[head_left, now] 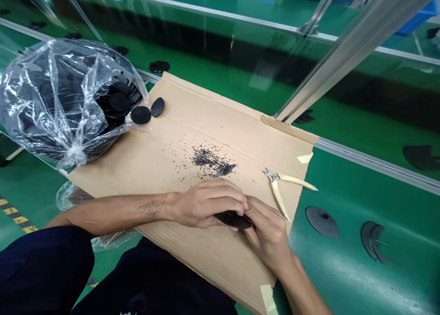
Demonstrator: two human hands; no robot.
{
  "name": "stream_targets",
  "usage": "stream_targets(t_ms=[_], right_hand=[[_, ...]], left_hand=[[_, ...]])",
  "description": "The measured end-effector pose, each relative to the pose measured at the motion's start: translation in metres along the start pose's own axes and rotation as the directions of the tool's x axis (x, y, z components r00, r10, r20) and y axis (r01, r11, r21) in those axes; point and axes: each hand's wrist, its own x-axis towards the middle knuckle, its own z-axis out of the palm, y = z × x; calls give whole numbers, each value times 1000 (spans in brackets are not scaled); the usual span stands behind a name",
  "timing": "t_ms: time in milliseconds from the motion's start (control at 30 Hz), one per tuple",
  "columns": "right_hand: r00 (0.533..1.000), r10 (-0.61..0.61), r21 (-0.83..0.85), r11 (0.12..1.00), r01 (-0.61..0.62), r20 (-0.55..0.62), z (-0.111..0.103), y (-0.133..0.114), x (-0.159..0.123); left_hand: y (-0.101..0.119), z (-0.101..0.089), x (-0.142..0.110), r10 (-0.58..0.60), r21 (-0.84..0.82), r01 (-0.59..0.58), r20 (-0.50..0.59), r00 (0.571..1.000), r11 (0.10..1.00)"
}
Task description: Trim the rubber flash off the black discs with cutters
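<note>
My left hand (206,204) and my right hand (266,228) meet over the near part of a cardboard sheet (178,140). Together they grip a flat black oval disc (233,219), fingers curled around its edges. A small pile of dark shavings (213,163) lies on the cardboard just beyond my hands. Cream-handled cutting pliers (283,186) rest on the cardboard to the right of my right hand, untouched.
A clear plastic bag (65,99) full of black discs sits at the left, with two loose discs (146,112) at its mouth. More black discs (321,221) lie on the green belt at right. A slanted metal rail (343,53) crosses above.
</note>
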Motion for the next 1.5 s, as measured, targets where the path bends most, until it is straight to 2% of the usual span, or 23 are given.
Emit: stream_targets(t_ms=[200, 467, 567, 633, 700, 767, 833, 933, 1033, 1167, 1267, 1400, 1500], right_hand=[[998, -8, 17, 1000, 7, 59, -1, 1, 0], [999, 16, 26, 1000, -17, 31, -1, 3, 0], [997, -25, -48, 998, 28, 70, -11, 9, 3], [996, -20, -195, 980, 37, 91, -22, 16, 6], [996, 91, -459, 886, -70, 24, -34, 26, 6], [973, 222, -656, 726, -207, -61, -44, 36, 3], [950, 296, -728, 628, -273, -101, -51, 44, -1], [943, 319, -760, 588, -275, -94, -53, 50, -6], [952, 282, -731, 623, -278, -121, -51, 47, -4], [952, 231, -507, 807, -304, -203, -45, 30, 5], [968, 152, -328, 921, -213, -200, -42, 16, 11], [989, 62, -177, 980, -86, -133, -41, 6, 12], [995, 10, -162, 987, -26, -101, -41, 5, 12]], left_hand=[[2, -2, -1, 25, 11, -24, -14, 1000, 1000], [-3, 4, -1, 0, -30, -2, -56, 998, 1000], [-6, 4, -3, -7, 2, 7, -67, 998, 1000], [-9, 2, -4, -38, 47, 43, -96, 995, 998], [-11, -1, -5, -94, 107, 109, -138, 986, 988], [-12, -3, -4, -148, 150, 176, -182, 972, 973], [-12, -4, -3, -190, 156, 226, -216, 958, 962], [-12, -2, -3, -203, 137, 239, -234, 951, 961], [-13, -1, -4, -179, 131, 210, -216, 960, 969], [-15, -2, -4, -165, 108, 187, -185, 969, 976], [-16, -3, -4, -152, 110, 173, -175, 973, 979], [-16, -5, -3, -122, 117, 143, -169, 978, 983], [-16, -5, -4, -107, 106, 125, -160, 981, 986]])
